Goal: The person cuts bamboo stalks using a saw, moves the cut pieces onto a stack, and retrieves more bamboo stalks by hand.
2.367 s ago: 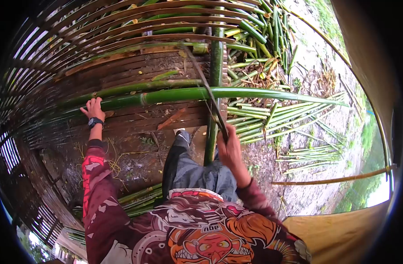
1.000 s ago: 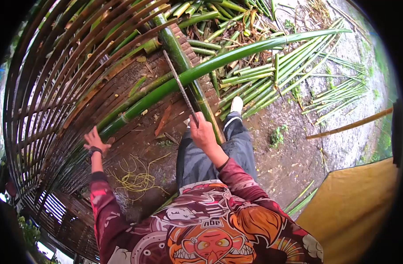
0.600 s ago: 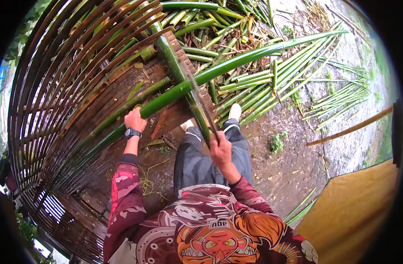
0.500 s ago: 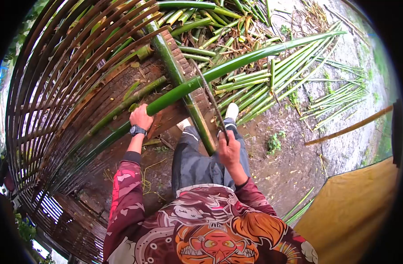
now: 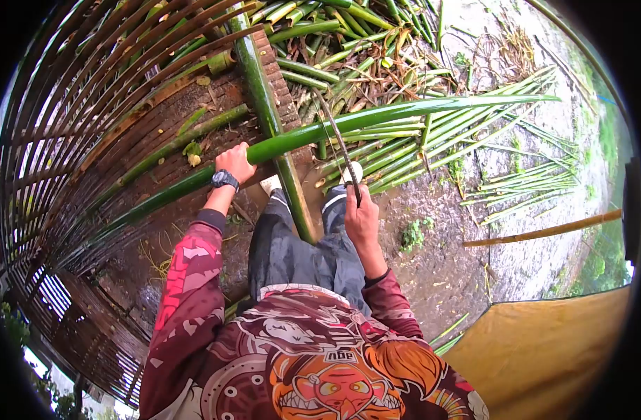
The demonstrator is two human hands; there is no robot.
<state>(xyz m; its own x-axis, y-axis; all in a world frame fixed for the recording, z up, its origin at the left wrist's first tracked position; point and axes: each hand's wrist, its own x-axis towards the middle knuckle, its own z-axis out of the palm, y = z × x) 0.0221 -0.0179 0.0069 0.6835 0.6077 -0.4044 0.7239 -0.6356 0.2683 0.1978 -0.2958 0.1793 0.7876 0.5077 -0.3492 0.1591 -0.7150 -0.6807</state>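
Observation:
A long green bamboo pole [image 5: 376, 114] runs across the view and rests over a thicker bamboo beam [image 5: 261, 91]. My left hand [image 5: 234, 164] grips the pole just left of that beam, its fingers wrapped round it. Closed on the handle of a bow saw [image 5: 340, 140] is my right hand [image 5: 362, 213], nearer to my body than the pole. The saw's dark curved frame crosses the pole right of the beam, its thin blade beside it. Whether the teeth have cut into the bamboo cannot be made out.
Cut bamboo lengths [image 5: 404, 150] lie piled beyond the beam, with another bundle [image 5: 530, 178] to the right. Curved slats [image 5: 68, 105] rise at left. A tan sheet [image 5: 544, 350] hangs at lower right, near a slanting stick [image 5: 544, 229]. The ground [image 5: 432, 280] looks wet.
My right hand has pushed the saw forward, so its handle is closer to the pole. My left hand still grips the pole. The whole view has shifted slightly.

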